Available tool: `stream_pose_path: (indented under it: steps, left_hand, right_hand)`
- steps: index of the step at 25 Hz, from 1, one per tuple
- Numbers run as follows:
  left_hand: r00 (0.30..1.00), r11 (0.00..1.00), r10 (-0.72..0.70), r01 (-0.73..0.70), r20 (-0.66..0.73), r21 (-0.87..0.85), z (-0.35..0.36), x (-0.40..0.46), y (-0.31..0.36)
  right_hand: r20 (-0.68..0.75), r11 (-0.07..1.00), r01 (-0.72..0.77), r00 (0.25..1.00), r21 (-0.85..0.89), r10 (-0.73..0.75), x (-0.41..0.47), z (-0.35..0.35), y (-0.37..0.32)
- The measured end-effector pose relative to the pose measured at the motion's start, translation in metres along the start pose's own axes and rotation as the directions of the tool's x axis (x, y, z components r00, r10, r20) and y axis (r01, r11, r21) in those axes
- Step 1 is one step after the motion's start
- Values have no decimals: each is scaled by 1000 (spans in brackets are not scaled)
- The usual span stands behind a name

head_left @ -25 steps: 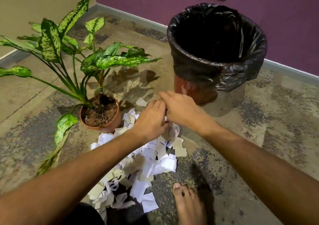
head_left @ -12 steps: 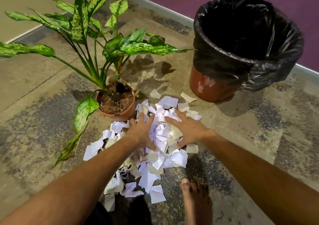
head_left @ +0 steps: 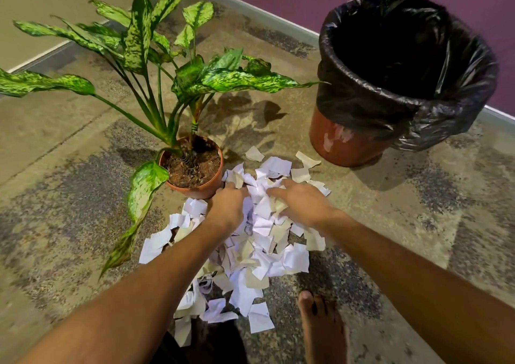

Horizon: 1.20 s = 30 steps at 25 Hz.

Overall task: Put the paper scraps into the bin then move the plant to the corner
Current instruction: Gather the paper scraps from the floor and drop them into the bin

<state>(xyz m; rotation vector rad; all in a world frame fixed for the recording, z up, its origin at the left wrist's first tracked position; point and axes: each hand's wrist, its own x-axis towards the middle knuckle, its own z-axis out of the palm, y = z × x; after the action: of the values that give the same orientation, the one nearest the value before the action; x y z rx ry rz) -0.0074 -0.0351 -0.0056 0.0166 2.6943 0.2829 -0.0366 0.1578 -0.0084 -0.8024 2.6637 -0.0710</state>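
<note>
I have my left hand [head_left: 227, 206] and right hand [head_left: 302, 203] sunk into the paper scraps [head_left: 259, 241], fingers curled around them. The heap lies just beside the plant [head_left: 192, 165]; the bin [head_left: 390, 84] stands near it.

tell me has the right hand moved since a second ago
Yes. The right hand was up beside the left hand, level with the bin's base; now it lies lower on the paper scraps, nearer the person.

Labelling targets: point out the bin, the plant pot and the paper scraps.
bin [head_left: 345, 143]: head view, on its bare orange wall.
plant pot [head_left: 204, 189]: head view, on its front rim.
paper scraps [head_left: 292, 257]: head view, on a white piece mid-pile.
</note>
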Motion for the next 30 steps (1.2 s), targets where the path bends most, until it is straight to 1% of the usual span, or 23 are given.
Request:
stream_pose_path:
  steps: [2, 5, 9, 12, 15, 17, 18, 21, 23, 25, 26, 27, 30]
  left_hand:
    - [998, 1000, 25, -25, -63, -13, -4, 0, 3]
    - [988, 998, 60, -64, -144, -24, -10, 1, 10]
    - [977, 994, 101, -107, -190, -24, -18, 2, 23]
    - [975, 994, 97, -105, -200, -29, -17, 5, 26]
    - [972, 995, 68, -82, -225, -53, -12, 10, 26]
    - [963, 991, 46, -77, -266, -107, -11, 13, 28]
    - [958, 989, 40, -78, -285, -124, -11, 15, 29]
    - [939, 980, 28, -93, -344, -174, -13, 17, 32]
    - [914, 967, 31, -130, -405, -218, -19, 17, 35]
    - [877, 955, 57, -188, -477, -231, -28, 17, 41]
    - [855, 950, 69, -214, -514, -229, -34, 16, 45]
    - [833, 944, 77, -238, -548, -230, -39, 15, 49]
    - [776, 921, 99, -308, -623, -238, -56, 9, 66]
  right_hand:
    - [-27, 1000, -21, 999, 2, 21, 0, -5, 0]
    - [-13, 998, -42, 999, -43, 41, -5, -7, 2]
    - [-31, 998, -53, 998, -36, 52, -15, -17, 11]
    - [-154, 998, -59, 986, 28, 62, -19, -42, 14]
    - [-317, 995, -49, 945, 88, 75, -21, -82, 13]
    - [-453, 988, -24, 887, 155, 93, -25, -114, 14]
    - [-532, 983, -9, 840, 185, 108, -27, -132, 15]
    - [-731, 961, 38, 658, 273, 181, -39, -183, 24]
    - [-809, 946, 62, 538, 318, 237, -48, -209, 34]
    - [-847, 935, 40, 440, 352, 300, -57, -225, 50]
    - [-849, 928, 7, 406, 373, 338, -59, -229, 60]
    - [-840, 919, -43, 390, 392, 376, -62, -231, 71]
    - [-783, 885, -205, 413, 418, 466, -64, -229, 100]
